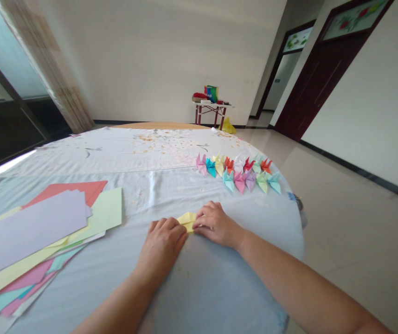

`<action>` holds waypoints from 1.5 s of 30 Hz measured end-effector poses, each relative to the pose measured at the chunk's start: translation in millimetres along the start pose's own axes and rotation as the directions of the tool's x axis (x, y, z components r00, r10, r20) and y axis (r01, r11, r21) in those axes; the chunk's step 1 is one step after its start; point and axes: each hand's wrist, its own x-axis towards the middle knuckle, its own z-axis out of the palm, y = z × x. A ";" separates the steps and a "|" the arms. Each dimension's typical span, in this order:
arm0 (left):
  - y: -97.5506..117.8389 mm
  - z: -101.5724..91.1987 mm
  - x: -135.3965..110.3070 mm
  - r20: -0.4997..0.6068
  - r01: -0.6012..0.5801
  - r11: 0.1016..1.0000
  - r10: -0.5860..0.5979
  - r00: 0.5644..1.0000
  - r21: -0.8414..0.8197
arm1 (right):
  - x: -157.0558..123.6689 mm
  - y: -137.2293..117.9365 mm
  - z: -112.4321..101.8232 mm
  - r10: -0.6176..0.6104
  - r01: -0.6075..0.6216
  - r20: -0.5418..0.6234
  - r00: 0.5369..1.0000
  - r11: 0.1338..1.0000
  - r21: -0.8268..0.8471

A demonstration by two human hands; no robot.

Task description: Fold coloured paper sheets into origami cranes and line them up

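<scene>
Loose stack of pastel paper sheets [35, 241] at L edge of round table w/ pale blue cloth [132, 181]. Left hand [162, 243] flat, palm down, fingertips pressing small yellow folded paper [187, 219] near table's front centre. Right hand [215, 225] on paper's R side, fingers curled; pinching or pressing, cannot tell. Beyond, to R: cluster of multicoloured folded paper cranes [239, 175].
</scene>
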 end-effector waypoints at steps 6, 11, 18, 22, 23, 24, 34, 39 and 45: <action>-2.2 4.4 2.0 0.002 0.060 0.998 -0.060 0.998 -0.031 | 1.9 -0.4 5.9 0.094 -0.094 -0.034 0.995 0.995 0.016; -1.6 8.7 5.0 -0.019 0.127 0.991 -0.129 0.992 -0.050 | 4.2 0.2 9.9 0.164 -0.162 -0.065 0.984 0.986 0.041; -1.6 12.7 6.2 -0.033 0.192 0.978 -0.195 0.980 -0.077 | 8.3 1.6 11.8 0.262 -0.258 -0.054 0.963 0.963 0.079; -1.5 13.7 6.0 -0.034 0.210 0.973 -0.215 0.976 -0.099 | 8.8 3.6 11.5 0.266 -0.262 -0.032 0.964 0.961 0.090; -1.5 13.9 6.1 -0.034 0.213 0.972 -0.218 0.975 -0.101 | 8.8 4.0 11.5 0.265 -0.261 -0.032 0.964 0.961 0.089; -1.6 14.3 6.2 -0.032 0.216 0.971 -0.220 0.975 -0.101 | 8.8 4.3 11.6 0.264 -0.260 -0.034 0.964 0.962 0.088; -3.9 20.8 8.2 -0.030 0.267 0.960 -0.271 0.962 -0.087 | 9.2 3.8 15.1 0.259 -0.256 -0.060 0.964 0.965 0.062; -4.1 21.7 8.4 -0.045 0.277 0.956 -0.282 0.958 -0.097 | 9.4 3.7 15.6 0.268 -0.265 -0.057 0.962 0.962 0.067; -4.3 20.6 8.8 -0.049 0.285 0.954 -0.291 0.956 -0.092 | 9.2 4.0 16.9 0.284 -0.277 -0.099 0.954 0.958 0.076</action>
